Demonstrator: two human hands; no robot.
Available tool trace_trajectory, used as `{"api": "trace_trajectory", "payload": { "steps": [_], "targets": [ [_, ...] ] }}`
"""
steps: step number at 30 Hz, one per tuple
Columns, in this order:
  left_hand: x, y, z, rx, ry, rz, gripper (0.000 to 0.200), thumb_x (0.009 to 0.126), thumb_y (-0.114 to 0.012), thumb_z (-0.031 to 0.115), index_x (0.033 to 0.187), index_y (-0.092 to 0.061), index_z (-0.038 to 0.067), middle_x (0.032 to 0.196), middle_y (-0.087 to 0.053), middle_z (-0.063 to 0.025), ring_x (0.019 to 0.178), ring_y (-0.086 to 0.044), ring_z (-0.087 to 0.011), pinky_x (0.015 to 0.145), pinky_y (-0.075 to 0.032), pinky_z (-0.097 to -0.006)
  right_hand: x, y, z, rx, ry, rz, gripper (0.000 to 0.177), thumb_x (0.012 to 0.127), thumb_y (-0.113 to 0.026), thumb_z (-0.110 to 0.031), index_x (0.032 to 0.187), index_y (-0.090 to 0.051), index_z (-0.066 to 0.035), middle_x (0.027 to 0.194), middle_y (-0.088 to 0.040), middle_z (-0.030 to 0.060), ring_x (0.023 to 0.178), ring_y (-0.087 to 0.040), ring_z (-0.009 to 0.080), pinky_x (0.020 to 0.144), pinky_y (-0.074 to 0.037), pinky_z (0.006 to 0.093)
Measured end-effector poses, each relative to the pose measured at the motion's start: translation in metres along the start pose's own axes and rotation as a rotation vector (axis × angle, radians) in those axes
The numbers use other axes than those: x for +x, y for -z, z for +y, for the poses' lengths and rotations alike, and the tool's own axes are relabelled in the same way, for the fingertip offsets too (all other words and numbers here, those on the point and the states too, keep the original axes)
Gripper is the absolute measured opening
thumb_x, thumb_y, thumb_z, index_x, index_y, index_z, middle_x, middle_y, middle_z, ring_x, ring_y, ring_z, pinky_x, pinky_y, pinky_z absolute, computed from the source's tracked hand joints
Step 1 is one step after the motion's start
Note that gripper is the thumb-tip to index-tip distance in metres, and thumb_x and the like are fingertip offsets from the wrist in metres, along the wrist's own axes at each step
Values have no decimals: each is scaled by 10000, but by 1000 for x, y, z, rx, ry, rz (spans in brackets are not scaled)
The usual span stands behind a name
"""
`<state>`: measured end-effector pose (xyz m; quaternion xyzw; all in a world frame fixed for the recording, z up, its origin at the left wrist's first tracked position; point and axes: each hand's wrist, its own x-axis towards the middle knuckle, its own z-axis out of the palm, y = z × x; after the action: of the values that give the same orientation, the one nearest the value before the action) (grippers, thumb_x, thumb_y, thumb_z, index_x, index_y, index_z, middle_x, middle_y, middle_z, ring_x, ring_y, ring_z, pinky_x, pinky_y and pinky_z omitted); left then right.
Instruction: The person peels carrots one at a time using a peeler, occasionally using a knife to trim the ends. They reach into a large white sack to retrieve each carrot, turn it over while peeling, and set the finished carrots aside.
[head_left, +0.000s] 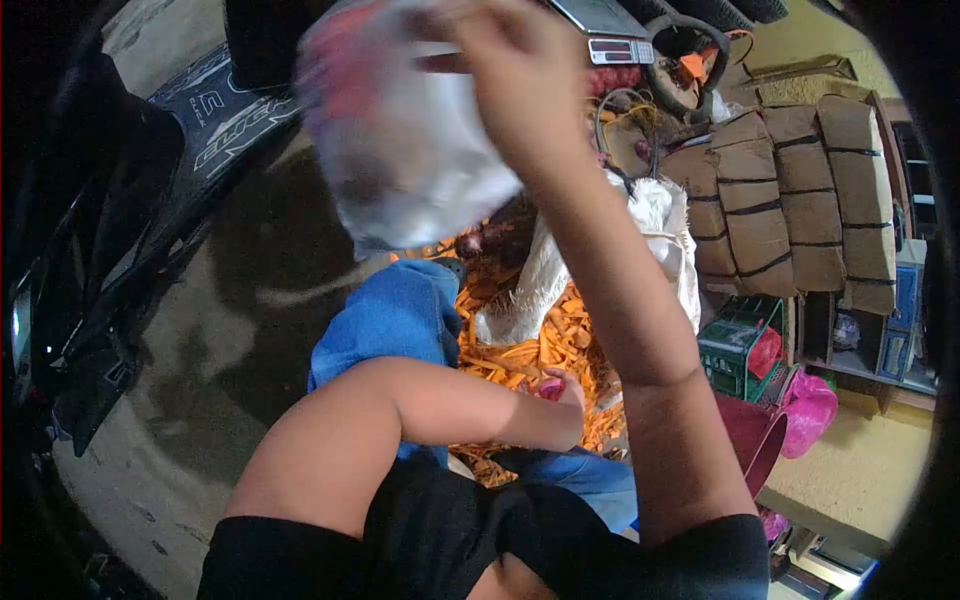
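plainly, black mat (222,122) reads "click"; right hand (500,50) grips plastic bag (420,165).

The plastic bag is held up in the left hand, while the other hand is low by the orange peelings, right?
Wrong hand: the head view shows the plastic bag held up in the right hand. The other hand, the left hand, is low by the orange peelings.

Right hand (505,55) high on outstretched arm (615,255), fingers (455,22) bent; left hand (569,396) low, forearm (485,408) angled inward.
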<state>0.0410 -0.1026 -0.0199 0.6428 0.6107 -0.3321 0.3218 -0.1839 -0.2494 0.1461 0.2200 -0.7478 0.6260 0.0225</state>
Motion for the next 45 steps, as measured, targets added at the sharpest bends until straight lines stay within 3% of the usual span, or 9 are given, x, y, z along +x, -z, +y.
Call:
{"api": "trace_trajectory", "payload": {
  "steps": [3,9,11,13,19,25,31,37,45],
  "targets": [
    [-3,-1,-3,35,24,-37,280,711,-497,339,766,-592,81,712,-583,-75,597,-525,-219,615,-408,-493,36,-49,69,-491,528,-205,347,684,-490,-208,983,-552,-43,934,-554,191,855,-540,300,784,-410,326],
    [13,6,-23,-161,22,27,243,703,-516,321,806,-599,118,718,-578,-40,611,-507,-194,665,-404,-457,37,17,18,59,-150,-616,312,792,-460,-148,1023,-480,61,916,-551,124,722,-514,153,600,-438,253],
    [-20,11,-45,-159,-61,34,232,691,-528,327,804,-600,138,742,-581,-41,637,-512,-195,665,-402,-457,30,58,33,-601,754,-611,250,779,-463,-145,935,-518,43,1017,-488,206,904,-497,310,776,-415,332],
    [-18,15,-49,-234,-69,57,216,693,-526,325,793,-597,147,736,-576,-43,633,-512,-202,655,-404,-457,-16,80,8,-239,-77,-351,284,808,-471,-218,1014,-524,-30,981,-555,58,885,-530,150,765,-408,261],
    [-19,25,-77,-615,112,159,682,694,-286,673,853,-591,84,825,-568,-80,745,-533,-241,662,-415,-462,-117,178,0,-148,-371,-69,293,810,-456,-195,1046,-512,-32,1014,-538,47,933,-494,116,776,-367,240],
    [-59,30,-117,-635,176,513,298,654,-495,212,896,-601,75,891,-592,-67,811,-570,-211,658,-440,-364,-226,258,-3,-87,-473,311,260,816,-416,-143,1012,-498,7,1006,-536,94,906,-517,149,755,-382,235],
    [-43,46,-130,-1192,-163,885,249,677,-482,201,818,-517,-1,711,-571,-138,675,-566,-239,620,-431,-342,-338,276,28,4,-605,607,231,806,-429,-141,964,-501,12,916,-550,98,822,-536,170,705,-406,260],
    [-6,61,-114,-1890,-335,623,181,708,-481,139,764,-528,-26,677,-567,-77,610,-551,-152,580,-435,-266,-409,258,56,161,-524,837,203,800,-463,-186,881,-520,-8,769,-555,80,676,-536,147,596,-429,246],
    [39,77,-53,-1464,-146,959,249,704,-465,85,929,-482,-20,779,-571,-134,697,-563,-215,643,-441,-297,-394,228,74,541,-794,854,313,818,-402,-307,1002,-482,-68,909,-528,30,811,-508,133,672,-423,281]
  ]
}}
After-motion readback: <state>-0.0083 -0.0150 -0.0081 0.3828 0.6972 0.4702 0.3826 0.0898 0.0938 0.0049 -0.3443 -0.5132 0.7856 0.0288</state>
